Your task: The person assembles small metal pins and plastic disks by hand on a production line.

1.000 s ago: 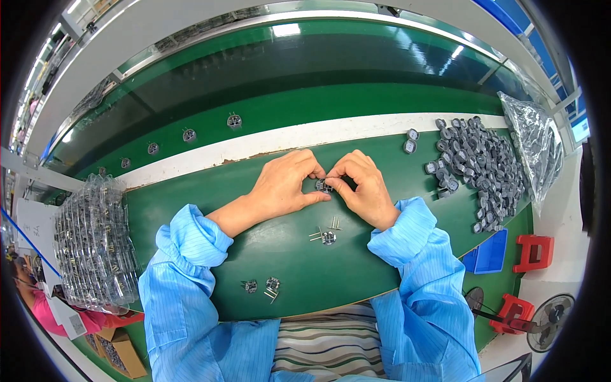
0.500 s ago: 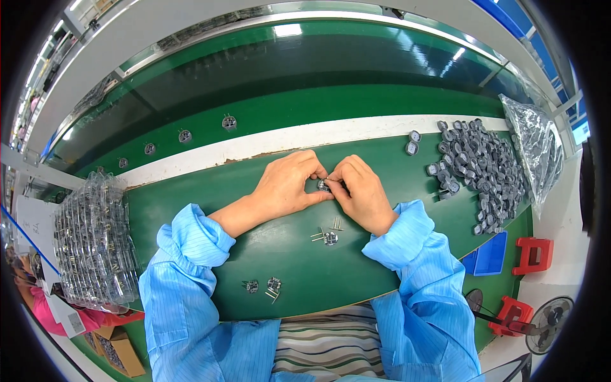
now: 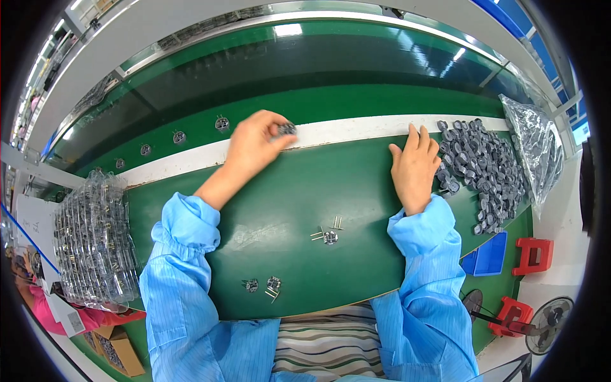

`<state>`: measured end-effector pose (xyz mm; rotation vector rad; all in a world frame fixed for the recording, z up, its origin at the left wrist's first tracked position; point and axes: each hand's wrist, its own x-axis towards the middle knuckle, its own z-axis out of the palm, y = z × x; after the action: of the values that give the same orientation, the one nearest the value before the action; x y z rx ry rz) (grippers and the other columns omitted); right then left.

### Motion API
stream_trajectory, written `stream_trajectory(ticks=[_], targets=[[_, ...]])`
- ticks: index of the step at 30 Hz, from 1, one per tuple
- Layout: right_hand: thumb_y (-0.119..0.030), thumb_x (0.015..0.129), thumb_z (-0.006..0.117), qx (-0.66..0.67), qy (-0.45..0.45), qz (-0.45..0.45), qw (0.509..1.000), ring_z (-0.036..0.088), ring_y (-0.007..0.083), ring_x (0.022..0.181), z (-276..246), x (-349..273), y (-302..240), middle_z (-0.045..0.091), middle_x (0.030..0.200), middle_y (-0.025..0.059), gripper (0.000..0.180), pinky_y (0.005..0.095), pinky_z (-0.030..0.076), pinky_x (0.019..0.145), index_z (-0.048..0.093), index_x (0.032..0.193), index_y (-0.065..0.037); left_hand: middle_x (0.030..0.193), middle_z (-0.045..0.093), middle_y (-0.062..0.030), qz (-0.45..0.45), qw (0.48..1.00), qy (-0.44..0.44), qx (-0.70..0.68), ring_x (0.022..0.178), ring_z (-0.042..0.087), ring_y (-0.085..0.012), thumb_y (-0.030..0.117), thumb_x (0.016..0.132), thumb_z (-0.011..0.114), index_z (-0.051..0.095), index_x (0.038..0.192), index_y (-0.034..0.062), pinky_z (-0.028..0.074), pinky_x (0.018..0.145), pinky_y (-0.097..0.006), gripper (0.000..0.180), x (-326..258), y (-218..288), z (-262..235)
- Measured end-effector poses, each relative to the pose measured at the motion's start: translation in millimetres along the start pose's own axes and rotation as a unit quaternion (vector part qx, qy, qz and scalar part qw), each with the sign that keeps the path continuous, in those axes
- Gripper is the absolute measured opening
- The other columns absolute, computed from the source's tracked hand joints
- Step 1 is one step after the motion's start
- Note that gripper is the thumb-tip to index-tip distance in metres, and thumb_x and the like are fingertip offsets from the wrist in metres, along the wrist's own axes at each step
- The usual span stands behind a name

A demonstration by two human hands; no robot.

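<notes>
My left hand (image 3: 254,141) is closed around a small round dark electronic part (image 3: 287,128), held above the white strip at the table's far edge. My right hand (image 3: 415,167) lies palm down at the table's far right, thumb apart and fingers stretched forward. It covers the spot where two small grey round housings lay; whether it touches them is hidden. Beside it spreads a large heap of grey round housings (image 3: 480,169). Between my arms lie a small circuit board (image 3: 330,238) with metal pins (image 3: 337,223). Nearer me are two more boards (image 3: 252,286) (image 3: 273,283), with pins.
Beyond the white strip (image 3: 356,130) runs a green conveyor belt (image 3: 382,99) carrying several spaced round parts (image 3: 221,123). Stacked clear plastic trays (image 3: 95,242) stand at left. A clear bag (image 3: 534,149), blue bin (image 3: 489,254), red stools (image 3: 533,256) and fan (image 3: 550,325) are at right.
My hands have separated: the left moved up and left with the round part, the right moved right to the grey housings. Parts on the belt shifted slightly left.
</notes>
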<state>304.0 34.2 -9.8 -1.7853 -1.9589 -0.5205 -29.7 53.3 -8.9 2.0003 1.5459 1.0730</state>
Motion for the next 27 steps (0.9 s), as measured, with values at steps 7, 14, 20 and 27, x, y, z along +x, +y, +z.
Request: stream_trajectory(ticks=[7, 14, 20, 27], targets=[[0.008, 0.088, 0.068, 0.309, -0.03, -0.149, 0.939, 0.057, 0.0437, 0.12, 2, 0, -25, 0.06, 0.136, 0.0216, 0.039, 0.0486, 0.051, 0.103, 0.061, 0.125, 0.002, 0.079, 0.062, -0.0033, -0.107, 0.991, 0.032, 0.07, 0.071, 0.06, -0.0164, 0.018, 0.086, 0.086, 0.073, 0.119, 0.0039, 0.051, 0.068, -0.033, 0.038, 14, -41, -19], [-0.009, 0.085, 0.084, 0.529, -0.253, -0.203, 0.784, 0.06, 0.0293, 0.105, -42, 0, -47, 0.062, 0.115, 0.0115, 0.041, 0.038, 0.052, 0.089, 0.068, 0.122, -0.005, 0.113, 0.058, -0.0103, 0.111, 0.991, -0.078, -0.018, 0.095, 0.061, -0.0271, 0.031, 0.081, 0.091, 0.065, 0.13, 0.0121, 0.053, 0.08, -0.039, 0.059, 0, 19, -27], [-0.012, 0.087, 0.085, 0.531, -0.476, -0.238, 0.659, 0.064, 0.0231, 0.088, -50, -1, -40, 0.066, 0.1, 0.0085, 0.024, 0.0369, 0.054, 0.077, 0.073, 0.106, -0.003, 0.109, 0.06, -0.0084, 0.141, 0.937, -0.315, -0.05, 0.095, 0.065, -0.0274, 0.03, 0.08, 0.093, 0.064, 0.121, 0.0095, 0.054, 0.081, -0.041, 0.055, -21, 28, -4], [-0.003, 0.081, 0.084, 0.475, -0.17, -0.174, 0.846, 0.062, 0.029, 0.084, -28, -5, -45, 0.065, 0.086, 0.0083, 0.015, 0.0401, 0.052, 0.071, 0.069, 0.083, -0.004, 0.101, 0.063, -0.0086, 0.099, 0.975, -0.183, -0.074, 0.093, 0.066, -0.0268, 0.02, 0.086, 0.087, 0.066, 0.111, 0.0067, 0.055, 0.081, -0.041, 0.036, -25, 50, 5]])
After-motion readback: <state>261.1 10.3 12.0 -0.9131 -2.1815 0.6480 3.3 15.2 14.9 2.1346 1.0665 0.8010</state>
